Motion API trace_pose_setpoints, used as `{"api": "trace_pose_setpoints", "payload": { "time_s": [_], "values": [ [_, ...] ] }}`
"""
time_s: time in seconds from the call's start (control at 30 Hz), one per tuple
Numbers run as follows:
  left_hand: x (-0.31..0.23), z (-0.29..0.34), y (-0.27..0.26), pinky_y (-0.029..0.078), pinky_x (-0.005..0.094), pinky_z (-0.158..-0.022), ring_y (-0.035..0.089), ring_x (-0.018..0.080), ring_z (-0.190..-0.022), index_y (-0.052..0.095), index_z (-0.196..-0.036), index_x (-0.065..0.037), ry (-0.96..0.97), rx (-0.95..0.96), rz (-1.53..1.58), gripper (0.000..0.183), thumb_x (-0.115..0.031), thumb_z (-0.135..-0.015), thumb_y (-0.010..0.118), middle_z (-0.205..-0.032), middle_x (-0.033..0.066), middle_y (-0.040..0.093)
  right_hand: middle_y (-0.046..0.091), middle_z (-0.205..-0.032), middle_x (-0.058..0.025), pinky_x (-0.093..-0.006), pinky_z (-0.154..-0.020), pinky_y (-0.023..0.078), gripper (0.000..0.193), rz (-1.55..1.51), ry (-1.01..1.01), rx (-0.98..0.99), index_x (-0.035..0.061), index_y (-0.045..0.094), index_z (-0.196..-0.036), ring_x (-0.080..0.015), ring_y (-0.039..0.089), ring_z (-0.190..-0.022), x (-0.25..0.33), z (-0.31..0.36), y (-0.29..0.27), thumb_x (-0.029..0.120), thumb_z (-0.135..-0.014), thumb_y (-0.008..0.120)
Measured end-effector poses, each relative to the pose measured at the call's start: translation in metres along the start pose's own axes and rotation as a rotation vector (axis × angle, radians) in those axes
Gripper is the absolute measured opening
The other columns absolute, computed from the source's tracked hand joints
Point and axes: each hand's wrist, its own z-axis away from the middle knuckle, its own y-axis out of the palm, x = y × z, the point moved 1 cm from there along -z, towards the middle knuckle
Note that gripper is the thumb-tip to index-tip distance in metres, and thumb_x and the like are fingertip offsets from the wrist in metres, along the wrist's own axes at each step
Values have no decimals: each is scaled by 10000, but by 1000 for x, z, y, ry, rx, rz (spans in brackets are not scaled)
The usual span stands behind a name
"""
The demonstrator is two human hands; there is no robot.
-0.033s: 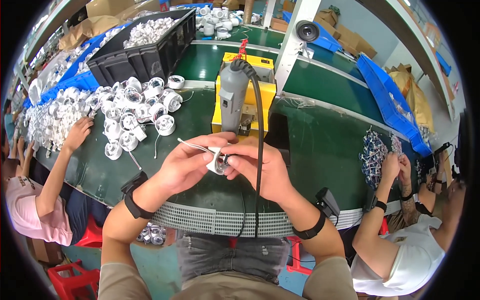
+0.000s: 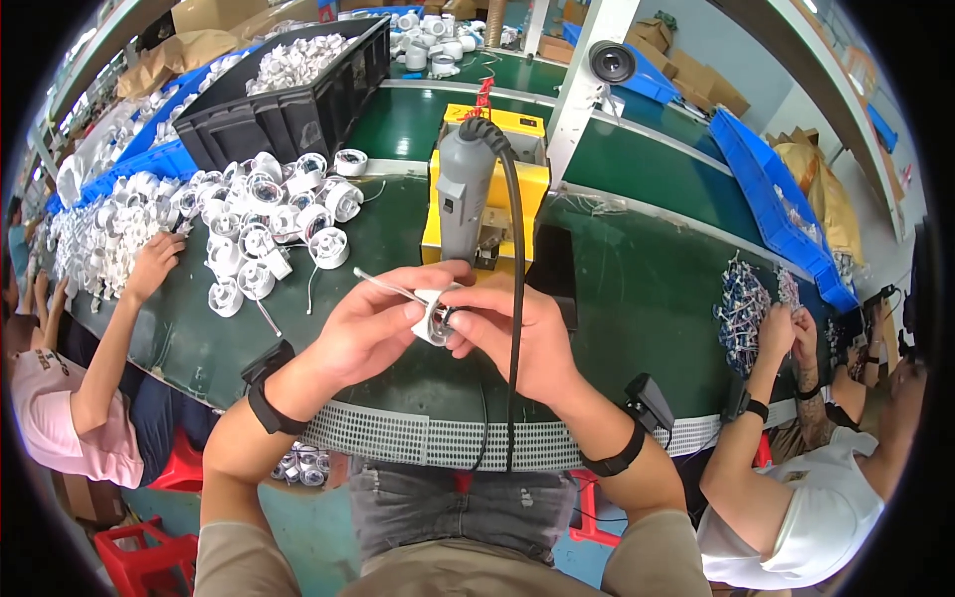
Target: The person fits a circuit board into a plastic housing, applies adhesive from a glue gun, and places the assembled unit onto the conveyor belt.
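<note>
A round white plastic housing with a thin white cable is held between my two hands, above the front of the green bench. My left hand is closed on the housing's left side, thumb and fingers pinching the rim. From the other side my right hand grips it, the thumb pressed at its opening. Small dark parts show inside, partly hidden by my fingers. Just beyond my hands stands a grey power screwdriver, upright against a yellow box, its black cord hanging down past my right hand.
Similar white housings lie heaped at the left, before a black crate of white parts. A person's hand rests by small white pieces. At the right another person's hands work beside bundled wires and a blue tray.
</note>
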Motion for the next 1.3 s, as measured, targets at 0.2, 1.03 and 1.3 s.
{"api": "trace_pose_setpoints", "payload": {
  "time_s": [0.2,1.03,1.3],
  "values": [
    [2,-3,10,359,422,-1051,468,244,-1250,398,-1386,18,12,-43,0,451,-104,-962,487,-1432,144,417,660,-828,-51,-233,-642,527,197,303,-61,-188,2,661,-1009,-120,633,-712,-8,6,5,40,-824,719],
    [13,-7,-10,592,315,-798,618,171,-974,493,-1247,42,-363,-347,-369,327,-38,-932,530,-1111,100,581,621,-1114,-158,-362,-911,477,717,491,-101,-311,-43,347,-1333,-225,623,-985,-15,-47,11,154,-783,764],
    [18,-11,-21,593,326,-785,628,187,-963,523,-1255,20,-422,-391,-410,337,-12,-920,516,-1107,106,593,522,-649,-93,-298,-526,455,430,96,-454,-570,-38,338,-1313,-159,512,-513,1,-79,-1,220,-975,402]
  ]
}}
